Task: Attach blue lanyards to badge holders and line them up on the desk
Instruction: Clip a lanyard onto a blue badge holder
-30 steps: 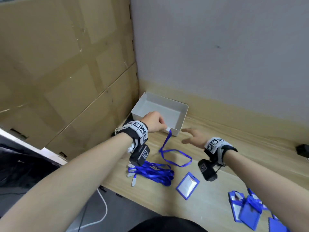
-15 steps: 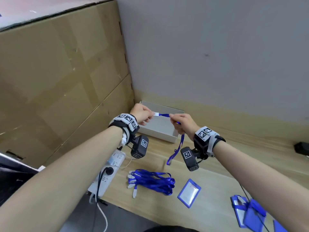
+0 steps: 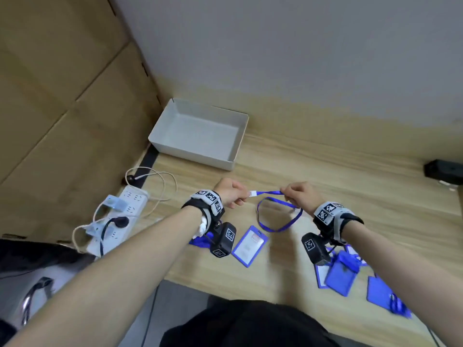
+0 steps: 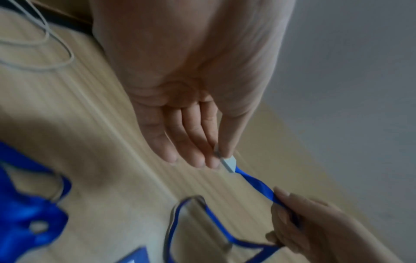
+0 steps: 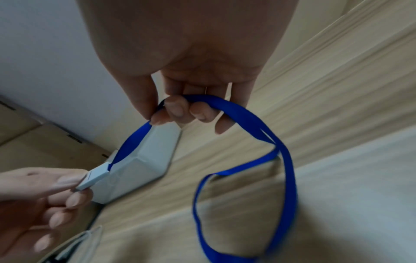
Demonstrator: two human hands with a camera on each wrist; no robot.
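A blue lanyard (image 3: 278,221) is stretched between both hands above the wooden desk (image 3: 375,196). My left hand (image 3: 231,194) pinches its white clip (image 3: 253,193) (image 5: 93,178) between thumb and fingers. My right hand (image 3: 299,196) grips the strap (image 5: 236,113) a short way along, and the rest hangs in a loop (image 4: 202,227). One blue badge holder (image 3: 249,245) lies flat on the desk below the hands. A bundle of blue lanyards (image 3: 198,240) sits partly hidden under my left wrist. Several more blue badge holders (image 3: 343,274) lie at the right.
An empty white box (image 3: 200,136) stands at the back left against cardboard panels (image 3: 62,96). A white power strip (image 3: 117,216) with cables lies off the desk's left end. A black object (image 3: 443,171) sits at the far right edge.
Both hands have come down and toward me with the lanyard held between them; a second ago only the left hand held it, near the box. The view has tilted down.
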